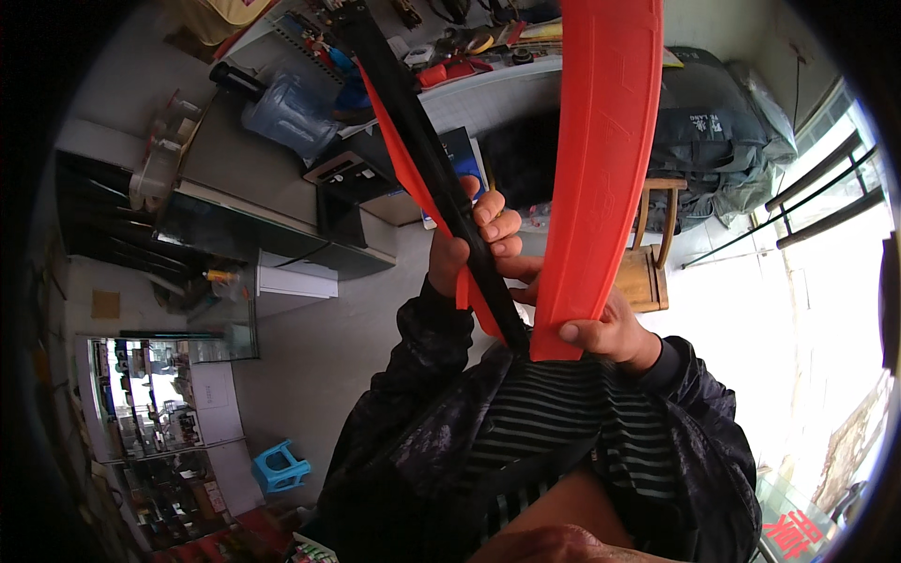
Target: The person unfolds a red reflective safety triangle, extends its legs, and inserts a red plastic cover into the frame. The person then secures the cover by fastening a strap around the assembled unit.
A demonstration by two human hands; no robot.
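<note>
My left hand is closed around a long black bar, which slants from the upper left down to my chest. A narrow red strip runs along the bar's left side; whether the two are joined I cannot tell. My right hand grips the lower end of a long, wide, slightly curved red plastic piece, shaped like a mudguard. Its thumb lies on the front face, and some fingers show behind the left edge. The red piece stands nearly upright, its top beyond the view.
Behind, a cluttered shelf holds tools and small parts. A large water bottle is on the counter at left. Black bags and a wooden chair are to the right. A blue stool stands on the floor near a glass display case.
</note>
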